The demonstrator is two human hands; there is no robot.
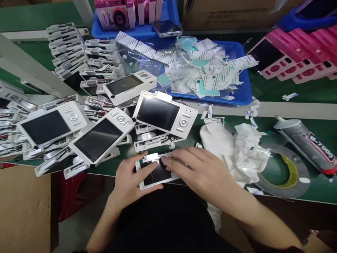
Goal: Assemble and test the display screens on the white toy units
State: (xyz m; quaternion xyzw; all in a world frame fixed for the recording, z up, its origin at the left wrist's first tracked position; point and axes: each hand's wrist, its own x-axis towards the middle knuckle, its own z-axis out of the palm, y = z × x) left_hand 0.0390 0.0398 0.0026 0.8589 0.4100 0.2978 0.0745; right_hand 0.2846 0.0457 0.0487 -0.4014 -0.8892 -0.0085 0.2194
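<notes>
A white camera body with a dark screen (pixel 155 174) lies low in the middle, at the bench's front edge. My left hand (pixel 133 177) grips its left side, thumb on the screen and fingers round the edges. Over its top and right side rests my right hand (pixel 196 168), fingers bent together, touching the screen's upper edge; those fingers hide the body's right part. Just behind is another white camera body (pixel 165 114), tilted on top of white frames. Two more, one centre-left (pixel 102 137) and one far left (pixel 52 123), lie screen up.
A blue tray (pixel 243 96) holds peeled paper scraps. Crumpled white tissue (pixel 223 144), a tape roll (pixel 283 172) and a glue tube (pixel 306 144) lie right. Pink cameras (pixel 297 56) stand back right; white frames (pixel 68 49) are stacked back left.
</notes>
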